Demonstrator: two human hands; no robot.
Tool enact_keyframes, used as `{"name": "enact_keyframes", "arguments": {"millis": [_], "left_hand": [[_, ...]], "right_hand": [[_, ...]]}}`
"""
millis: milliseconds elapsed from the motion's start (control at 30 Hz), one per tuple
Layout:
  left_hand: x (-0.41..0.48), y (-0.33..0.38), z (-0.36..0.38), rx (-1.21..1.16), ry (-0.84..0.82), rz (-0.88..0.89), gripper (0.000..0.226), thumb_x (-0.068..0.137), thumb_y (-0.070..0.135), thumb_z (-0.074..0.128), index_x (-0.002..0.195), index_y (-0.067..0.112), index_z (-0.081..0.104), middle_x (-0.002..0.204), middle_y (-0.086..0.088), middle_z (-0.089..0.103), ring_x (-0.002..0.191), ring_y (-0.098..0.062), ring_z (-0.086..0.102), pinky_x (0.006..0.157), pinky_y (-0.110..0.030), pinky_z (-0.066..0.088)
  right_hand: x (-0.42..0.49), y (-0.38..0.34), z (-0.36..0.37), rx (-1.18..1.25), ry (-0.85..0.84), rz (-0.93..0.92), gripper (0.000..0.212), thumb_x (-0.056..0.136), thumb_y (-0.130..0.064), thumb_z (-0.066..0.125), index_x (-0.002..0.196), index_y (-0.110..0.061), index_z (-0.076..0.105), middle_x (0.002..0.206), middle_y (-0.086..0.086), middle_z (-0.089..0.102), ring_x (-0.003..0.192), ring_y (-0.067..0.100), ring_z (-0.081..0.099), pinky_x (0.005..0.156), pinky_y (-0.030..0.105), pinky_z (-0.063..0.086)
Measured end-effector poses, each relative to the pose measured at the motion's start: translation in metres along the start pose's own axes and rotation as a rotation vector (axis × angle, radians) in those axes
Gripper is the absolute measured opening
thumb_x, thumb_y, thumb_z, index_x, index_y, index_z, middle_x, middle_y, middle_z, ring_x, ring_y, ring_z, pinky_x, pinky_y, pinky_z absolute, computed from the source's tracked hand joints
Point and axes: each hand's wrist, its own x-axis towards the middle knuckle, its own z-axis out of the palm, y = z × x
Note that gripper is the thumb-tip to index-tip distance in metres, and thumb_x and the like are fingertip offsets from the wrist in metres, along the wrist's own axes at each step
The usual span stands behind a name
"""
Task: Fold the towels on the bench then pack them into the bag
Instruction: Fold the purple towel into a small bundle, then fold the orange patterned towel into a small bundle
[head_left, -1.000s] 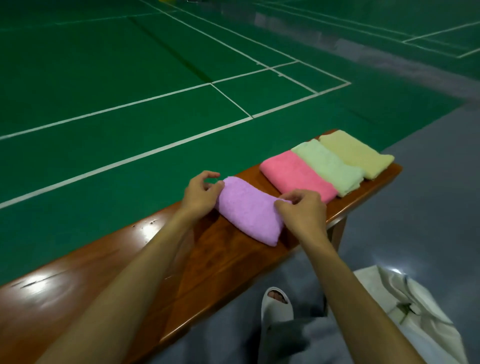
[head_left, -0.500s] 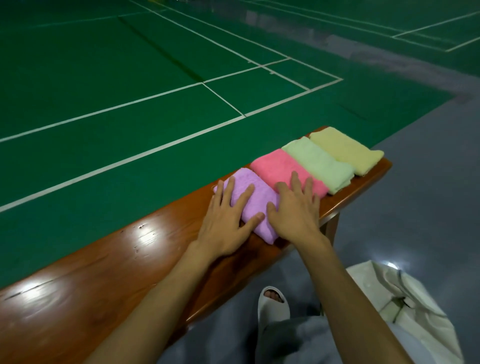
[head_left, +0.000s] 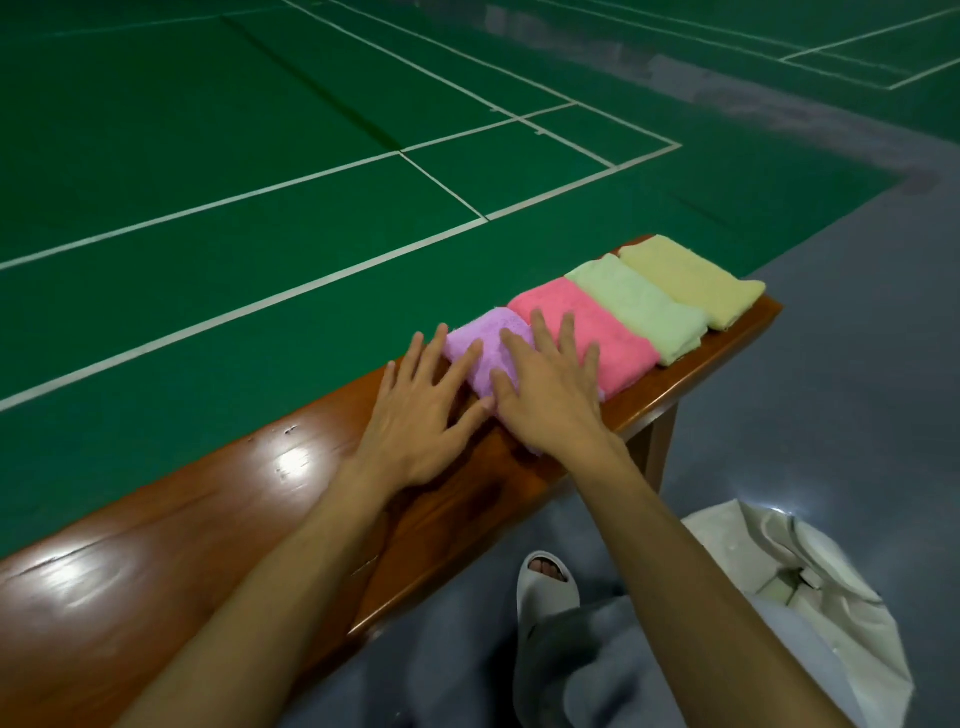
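From the head camera, both hands are lying flat on the small folded lilac terry towel (head_left: 485, 338), which is sitting on the glossy brown wooden bench (head_left: 208, 509) near its right end. The left hand (head_left: 415, 415) is spreading straight, relaxed fingers over the towel's left edge, with its palm over bare wood. The right hand (head_left: 550, 395) is covering the towel's near right part, fingers straight and grasping nothing, with its fingertips reaching onto the folded pink terry towel (head_left: 618, 340) alongside. Pressing with open palms looks meant to flatten the fold so the fluffy bundle is not springing open.

The pink towel, a folded pale green terry towel (head_left: 641, 306) and a folded pale yellow terry towel (head_left: 691, 280) are lying edge to edge in a row running to the bench's end, apparently lined up for easy gathering. All four appear folded, so packing seems to be what is left.

The slumped white fabric bag (head_left: 831, 597) is waiting on the grey floor below the bench's right end, beside the person's leg and white open-toed slipper (head_left: 545, 587), within easy reach. Whether its mouth is open cannot be told. Beyond the bench, the green court floor with white lines (head_left: 208, 130) is stretching away.
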Motion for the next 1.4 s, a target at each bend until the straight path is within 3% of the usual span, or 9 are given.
{"name": "enact_keyframes", "arguments": {"millis": [133,267,467,633,800,900,1033,1167,1400], "left_hand": [[-0.062,-0.037,-0.041,0.038,0.037,-0.083,0.074,0.095,0.077,0.015,0.162,0.048,0.009,0.173,0.003,0.001,0.159,-0.022,-0.002,0.126,-0.054,0.011],[-0.141,-0.075,-0.084,0.083,0.078,-0.202,0.074,0.096,0.075,0.014,0.162,0.045,0.009,0.173,0.002,0.006,0.159,-0.022,0.003,0.126,-0.051,0.014],[-0.290,-0.137,-0.136,0.147,0.111,-0.449,0.076,0.097,0.074,0.013,0.163,0.036,0.017,0.167,0.000,0.029,0.152,-0.024,0.026,0.122,-0.050,0.027],[-0.426,-0.183,-0.166,0.234,0.145,-0.705,0.069,0.101,0.063,0.016,0.161,0.030,0.026,0.163,0.000,0.036,0.144,-0.024,0.036,0.116,-0.047,0.033],[-0.533,-0.234,-0.175,0.290,0.194,-0.943,0.072,0.099,0.061,0.017,0.152,0.019,0.044,0.150,-0.008,0.052,0.127,-0.033,0.052,0.105,-0.052,0.046],[-0.569,-0.256,-0.179,0.328,0.345,-1.004,0.055,0.101,0.050,0.027,0.131,0.014,0.057,0.129,-0.013,0.061,0.110,-0.036,0.056,0.091,-0.053,0.049],[-0.590,-0.273,-0.196,0.334,0.658,-1.186,0.027,0.101,0.028,0.054,0.115,0.007,0.064,0.113,-0.018,0.064,0.101,-0.039,0.055,0.085,-0.052,0.047],[-0.601,-0.289,-0.212,0.191,0.735,-1.481,0.036,0.096,0.034,0.064,0.117,0.004,0.072,0.112,-0.022,0.070,0.102,-0.044,0.063,0.087,-0.049,0.051],[-0.586,-0.272,-0.217,0.294,0.952,-1.340,0.021,0.096,0.024,0.070,0.099,0.006,0.081,0.103,-0.014,0.073,0.087,-0.038,0.066,0.071,-0.036,0.042]], "right_hand": [[-0.009,-0.033,0.018,0.048,-0.014,-0.205,0.053,0.108,-0.039,0.036,0.160,-0.027,0.031,0.172,0.005,0.011,0.158,0.033,-0.004,0.124,0.059,0.000],[-0.037,-0.076,0.035,0.036,-0.048,-0.390,0.057,0.105,-0.046,0.029,0.159,-0.027,0.032,0.170,0.002,0.020,0.158,0.029,0.008,0.125,0.058,0.011],[-0.106,-0.174,0.066,0.083,-0.194,-0.643,0.055,0.109,-0.044,0.031,0.158,-0.021,0.033,0.167,0.002,0.028,0.155,0.022,0.020,0.125,0.043,0.014],[-0.159,-0.281,0.097,0.212,-0.331,-0.796,0.048,0.108,-0.043,0.039,0.151,-0.022,0.041,0.149,0.001,0.049,0.134,0.017,0.044,0.113,0.040,0.039],[-0.204,-0.389,0.136,0.452,-0.472,-0.764,0.026,0.100,-0.038,0.058,0.117,-0.019,0.065,0.110,0.001,0.068,0.097,0.018,0.063,0.089,0.043,0.054],[-0.220,-0.427,0.156,0.596,-0.436,-0.598,0.022,0.097,-0.042,0.062,0.096,-0.021,0.067,0.088,-0.004,0.068,0.082,0.016,0.063,0.076,0.041,0.055],[-0.225,-0.442,0.173,0.689,-0.365,-0.424,0.026,0.090,-0.049,0.071,0.085,-0.026,0.060,0.079,-0.009,0.065,0.077,0.014,0.064,0.072,0.042,0.056],[-0.216,-0.437,0.179,0.791,-0.402,-0.412,0.022,0.087,-0.039,0.078,0.080,-0.027,0.061,0.077,-0.008,0.065,0.075,0.012,0.063,0.071,0.044,0.057],[-0.220,-0.428,0.168,0.963,-0.395,-0.469,0.023,0.104,-0.029,0.058,0.085,-0.016,0.054,0.079,-0.003,0.058,0.070,0.007,0.052,0.066,0.033,0.045]]}}
